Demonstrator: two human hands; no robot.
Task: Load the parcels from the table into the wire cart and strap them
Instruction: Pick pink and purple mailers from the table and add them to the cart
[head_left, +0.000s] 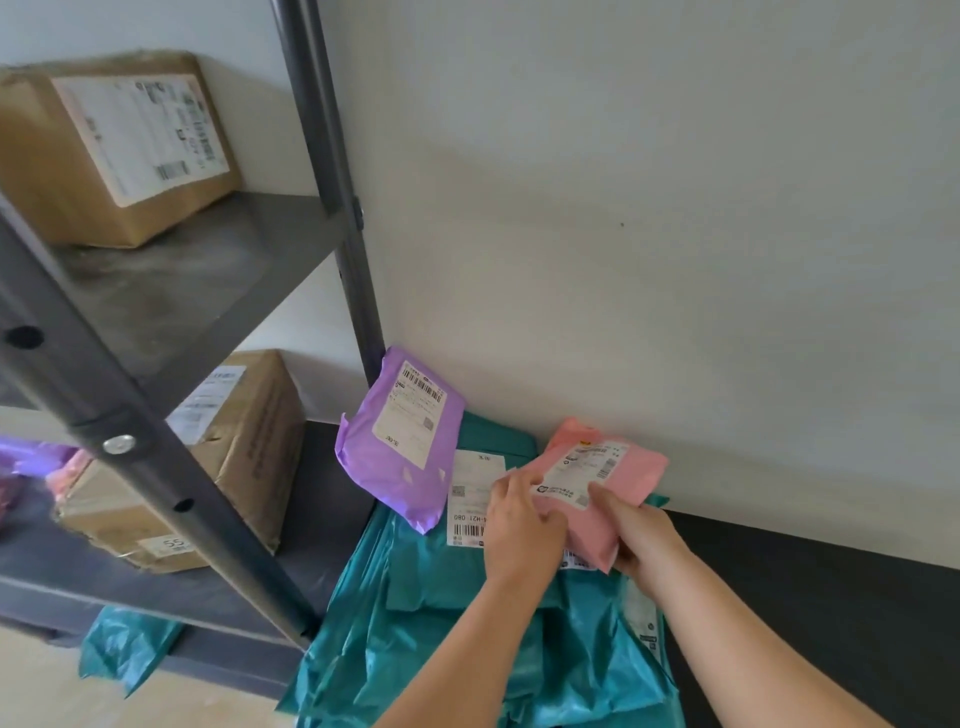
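Head camera: two bare hands grip a pink parcel (602, 493) above a pile of teal parcels (467, 623).

Right hand (641, 535) closes on the pink parcel's near edge, thumb on top, fingers curled under. Left hand (522, 525) lies on its left edge, fingers bent against it. A purple parcel (400, 441) leans just beside, against the wall; cardboard boxes (114, 145) sit on a grey metal shelf (182, 270) at left.
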